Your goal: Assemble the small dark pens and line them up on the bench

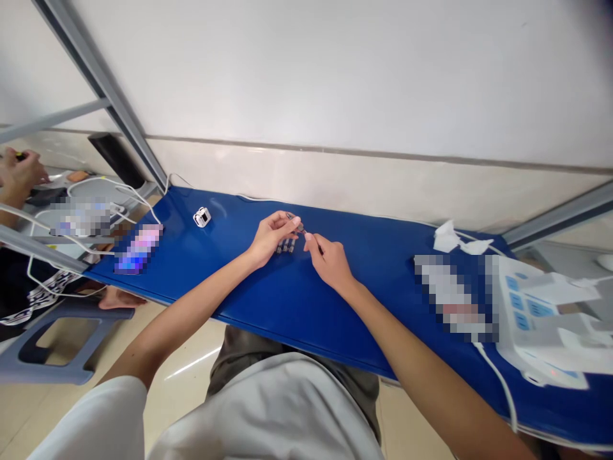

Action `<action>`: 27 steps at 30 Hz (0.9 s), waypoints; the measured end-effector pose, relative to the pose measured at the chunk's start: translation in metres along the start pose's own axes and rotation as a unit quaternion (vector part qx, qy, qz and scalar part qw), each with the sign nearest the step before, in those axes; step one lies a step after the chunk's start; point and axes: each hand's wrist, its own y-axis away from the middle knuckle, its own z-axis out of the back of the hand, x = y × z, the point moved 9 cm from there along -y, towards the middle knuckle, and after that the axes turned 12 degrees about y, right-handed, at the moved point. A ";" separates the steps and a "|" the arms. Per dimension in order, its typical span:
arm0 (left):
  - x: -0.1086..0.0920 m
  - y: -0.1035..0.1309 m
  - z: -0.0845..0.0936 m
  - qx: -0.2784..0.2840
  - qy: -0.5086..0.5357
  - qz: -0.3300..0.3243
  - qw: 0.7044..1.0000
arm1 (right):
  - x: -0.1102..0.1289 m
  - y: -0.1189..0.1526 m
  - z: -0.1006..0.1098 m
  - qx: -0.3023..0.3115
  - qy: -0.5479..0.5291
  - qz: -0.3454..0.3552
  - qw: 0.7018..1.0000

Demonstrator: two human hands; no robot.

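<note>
Left hand [267, 243]: was raised just above the tabletop [287, 306], midway along and toward the far edge; had thumb and fingertips closed on a small grey piece [299, 227]. Exact form of the piece: could not be told.

Right hand [330, 259]: was closed around a slim dark item [320, 247], with one end brought close to the piece; whether touching, could not be told.

Small metallic parts [286, 246]: lay side by side in a short row beneath the hands.

White gadget with dark face [202, 217]: stood near the far left corner.

Pink-and-blue device, pixelated [140, 249]: lay at the left edge.

Crumpled white tissue [446, 237]: lay at the far edge, near the far right corner.

Pale oblong item, pixelated [453, 297]: lay toward the right edge, with a white cable [502, 383] leading from its lower end toward the near edge.

White unit with blue markings [524, 319]: sat at the right end, just beside the oblong item.

Thin white cord [261, 199]: ran along the far edge.

Co-worker's hand [26, 171] and black cylinder [116, 160]: were visible beyond the left edge.
</note>
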 end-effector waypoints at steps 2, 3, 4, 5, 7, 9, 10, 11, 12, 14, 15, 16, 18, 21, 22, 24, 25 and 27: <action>-0.003 0.000 -0.006 0.031 0.012 0.004 0.999 | 0.000 0.000 0.000 0.000 0.002 0.001 1.000; -0.004 0.001 -0.010 0.047 0.018 0.007 0.999 | 0.000 0.000 0.000 -0.001 0.003 0.002 1.000; -0.004 0.001 -0.012 0.062 0.023 0.010 0.998 | 0.000 0.001 -0.001 -0.003 0.005 0.003 1.000; -0.005 0.001 -0.014 0.070 0.027 0.011 0.997 | -0.001 0.001 -0.001 -0.004 0.007 0.004 1.000; -0.005 0.001 -0.013 0.071 0.026 0.010 0.997 | -0.002 0.001 -0.002 -0.007 0.013 0.007 1.000; -0.003 0.000 -0.010 0.056 0.016 0.008 0.998 | -0.003 0.001 -0.003 -0.008 0.019 0.010 1.000; -0.002 0.000 -0.008 0.045 0.009 0.007 0.999 | -0.003 0.001 -0.003 -0.009 0.023 0.011 1.000; 0.000 0.000 -0.006 0.034 0.001 0.007 0.999 | -0.004 0.000 -0.003 -0.011 0.026 0.013 1.000; 0.001 0.000 -0.003 0.023 -0.005 0.008 1.000 | -0.004 0.000 -0.003 -0.013 0.029 0.014 0.999; 0.003 0.000 0.000 0.004 -0.016 0.009 1.000 | -0.003 0.000 -0.003 -0.018 0.035 0.019 0.999; 0.003 0.000 0.002 -0.003 -0.019 0.010 1.000 | -0.002 0.000 -0.003 -0.020 0.038 0.022 0.999; 0.002 0.000 0.002 -0.006 -0.021 0.011 1.000 | -0.002 0.000 -0.002 -0.021 0.040 0.024 0.999; 0.001 0.000 0.000 0.003 -0.015 0.016 1.000 | -0.002 0.000 -0.002 -0.023 0.041 0.025 0.999; -0.003 0.001 -0.008 0.040 0.003 0.017 0.999 | -0.003 -0.001 0.000 -0.031 0.034 0.017 0.999; -0.004 0.001 -0.009 0.048 0.005 0.013 0.999 | -0.004 -0.001 0.001 -0.034 0.030 0.016 0.999; -0.004 0.000 -0.009 0.050 0.001 0.004 0.999 | -0.003 -0.002 0.003 -0.040 0.025 0.018 0.999; -0.003 0.000 -0.007 0.045 -0.005 -0.001 0.999 | -0.003 -0.002 0.003 -0.042 0.024 0.021 0.999; -0.001 -0.002 -0.003 0.030 -0.015 -0.007 0.999 | -0.001 -0.003 0.003 -0.041 0.021 0.031 0.998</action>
